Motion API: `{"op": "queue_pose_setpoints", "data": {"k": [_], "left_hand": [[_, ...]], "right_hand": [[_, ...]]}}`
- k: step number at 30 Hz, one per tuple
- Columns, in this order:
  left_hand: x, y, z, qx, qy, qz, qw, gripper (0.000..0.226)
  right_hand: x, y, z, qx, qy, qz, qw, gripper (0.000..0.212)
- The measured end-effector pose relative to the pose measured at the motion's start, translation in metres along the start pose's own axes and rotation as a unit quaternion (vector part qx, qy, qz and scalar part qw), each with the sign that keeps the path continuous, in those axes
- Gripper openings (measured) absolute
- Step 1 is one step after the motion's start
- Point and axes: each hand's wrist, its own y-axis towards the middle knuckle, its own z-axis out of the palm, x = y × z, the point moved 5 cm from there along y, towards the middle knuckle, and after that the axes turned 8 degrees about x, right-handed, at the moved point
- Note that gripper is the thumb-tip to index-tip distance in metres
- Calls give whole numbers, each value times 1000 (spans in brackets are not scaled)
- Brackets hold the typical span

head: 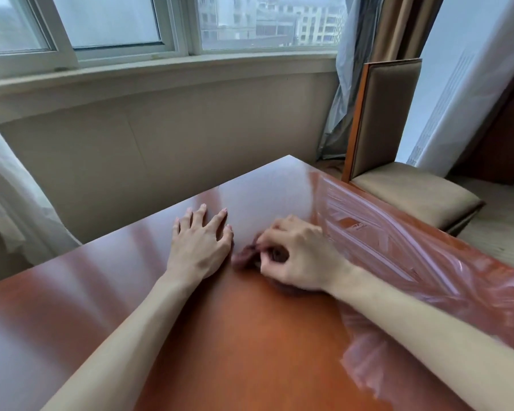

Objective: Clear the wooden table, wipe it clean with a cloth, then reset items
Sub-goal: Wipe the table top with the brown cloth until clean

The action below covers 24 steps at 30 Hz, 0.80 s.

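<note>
The glossy reddish wooden table (pixel 190 336) fills the lower view. My left hand (pixel 201 247) rests flat on it near the middle, fingers spread. Just to its right, my right hand (pixel 294 256) has curled fingers and grips a small, dark reddish-brown bunched cloth (pixel 245 258) against the tabletop. The cloth is blurred and mostly hidden under the hand. A crinkled clear plastic sheet (pixel 398 250) covers the right strip of the table, and my right forearm lies across it.
A padded tan chair (pixel 410 191) with a wooden frame stands just past the table's right edge. A beige wall under a window (pixel 166 22) lies beyond the far edge. Curtains hang at the left (pixel 9 197) and at the far right corner (pixel 347 84).
</note>
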Motion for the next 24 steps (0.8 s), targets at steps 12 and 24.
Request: {"op": "queue_pose_setpoints", "data": {"k": [12,24], "left_hand": [[1,1,2,-12,6,-18,1000,64],[6,0,-24,93,72,59,991,64]], "right_hand": [[-187,219,23,-56,-85,289,952,37],[62,-48,-3,23,-3,18,1000,26]]}}
